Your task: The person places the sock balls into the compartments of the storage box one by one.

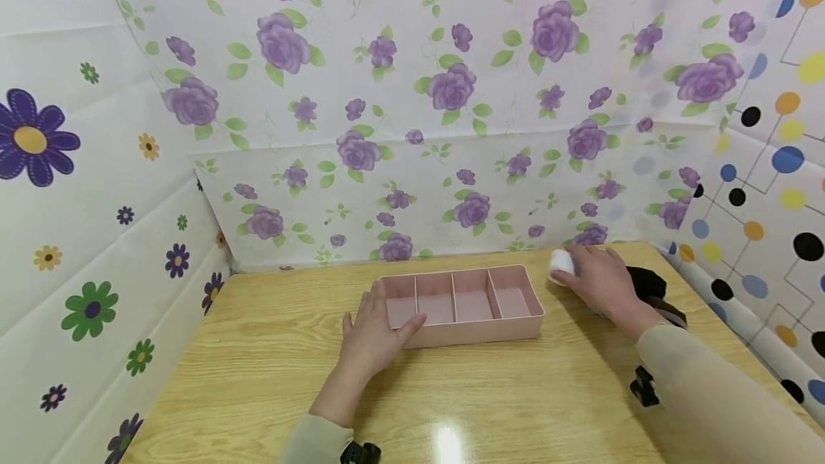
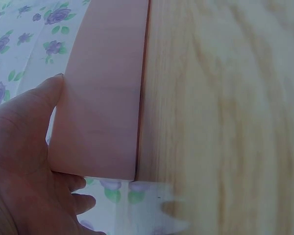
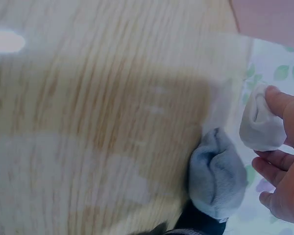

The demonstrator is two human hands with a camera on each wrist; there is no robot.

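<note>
A pink box (image 1: 477,332) with several compartments in a row lies on the wooden table. My left hand (image 1: 369,335) rests at its left end, fingers extended along the end wall and thumb at the front rim. In the left wrist view, the thumb tip touches the edge of the box's plain side (image 2: 100,98). Right of the box, my right hand (image 1: 602,279) pinches a rolled white sock (image 3: 260,122) between thumb and fingers. Close by, a rolled grey sock (image 3: 218,176) lies on the table, mostly hidden under the right hand in the head view.
Dark rolled cloth pieces (image 1: 647,283) lie beside the right wrist, near the table's right edge. Floral sheeting (image 1: 412,149) hangs behind the table, with patterned sheets on the left and right. Light glares off the tabletop (image 1: 309,321) near the front.
</note>
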